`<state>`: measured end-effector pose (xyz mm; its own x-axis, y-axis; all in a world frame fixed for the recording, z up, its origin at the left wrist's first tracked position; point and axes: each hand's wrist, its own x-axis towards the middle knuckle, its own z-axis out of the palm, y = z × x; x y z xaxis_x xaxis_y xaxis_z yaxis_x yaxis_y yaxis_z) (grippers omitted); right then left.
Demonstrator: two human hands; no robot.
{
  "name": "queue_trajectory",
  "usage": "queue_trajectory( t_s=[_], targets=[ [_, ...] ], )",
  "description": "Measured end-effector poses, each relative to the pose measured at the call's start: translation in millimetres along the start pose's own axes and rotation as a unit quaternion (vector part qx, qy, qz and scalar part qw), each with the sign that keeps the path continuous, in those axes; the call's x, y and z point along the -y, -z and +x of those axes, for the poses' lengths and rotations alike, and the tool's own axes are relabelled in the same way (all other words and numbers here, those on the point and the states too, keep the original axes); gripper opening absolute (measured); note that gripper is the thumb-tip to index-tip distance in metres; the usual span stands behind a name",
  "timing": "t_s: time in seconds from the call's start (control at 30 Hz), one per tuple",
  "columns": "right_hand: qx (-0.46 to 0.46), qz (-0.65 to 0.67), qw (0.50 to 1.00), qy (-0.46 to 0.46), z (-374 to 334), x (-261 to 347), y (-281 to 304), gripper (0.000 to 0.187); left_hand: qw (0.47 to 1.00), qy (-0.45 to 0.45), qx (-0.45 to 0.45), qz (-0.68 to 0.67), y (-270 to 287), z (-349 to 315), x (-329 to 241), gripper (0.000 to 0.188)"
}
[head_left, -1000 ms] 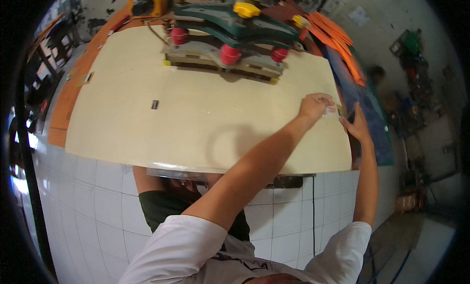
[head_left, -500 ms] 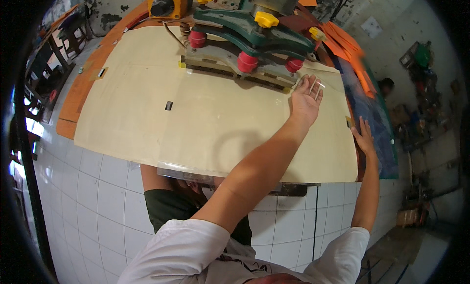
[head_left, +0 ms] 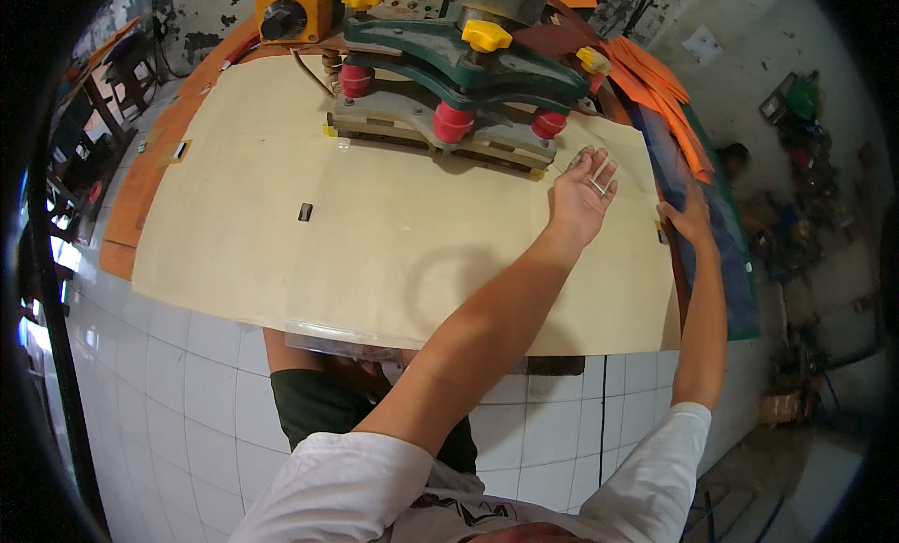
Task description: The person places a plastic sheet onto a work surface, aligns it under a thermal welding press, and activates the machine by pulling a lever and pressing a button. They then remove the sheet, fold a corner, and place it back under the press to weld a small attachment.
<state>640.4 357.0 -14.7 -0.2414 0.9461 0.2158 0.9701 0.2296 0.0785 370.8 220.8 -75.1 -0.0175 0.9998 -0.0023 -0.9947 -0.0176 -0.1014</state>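
Observation:
My left hand (head_left: 581,197) is palm up over the right part of the cream sheet (head_left: 403,262), beside the end of the press head. Its fingers are loosely curled, and a small clear plastic piece (head_left: 596,186) lies across them. The press (head_left: 459,75) has a green bracket, red round mounts and yellow knobs, with a long bar low over the sheet. My right hand (head_left: 691,217) is open at the sheet's right edge, thumb toward the sheet. Its fingers reach over the blue sheet (head_left: 726,281), partly blurred.
Orange strips (head_left: 665,94) lie at the back right. A yellow control box (head_left: 293,12) with a black dial stands at the back left. A small dark tab (head_left: 305,212) sits on the cream sheet. Clear plastic (head_left: 342,344) hangs at the front edge, above the tiled floor (head_left: 215,393).
My right hand has slid farther back along the right edge. The clear piece in my left hand has tilted and shifted lower across the fingers. The whole view has shifted slightly.

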Motion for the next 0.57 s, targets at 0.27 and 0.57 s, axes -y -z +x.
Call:
queue_trajectory(
  t_s=[0.27,0.57],
  targets=[
    [-0.060,0.056,0.996,-0.023,53,-68,-44,0.072,0.999,0.047,0.025,-0.003,-7,-3,25,0.016],
    [0.026,0.021,0.992,-0.124,44,-12,-56,0.072,0.987,-0.069,0.045,0.140,-25,-14,16,0.026]
  ],
)
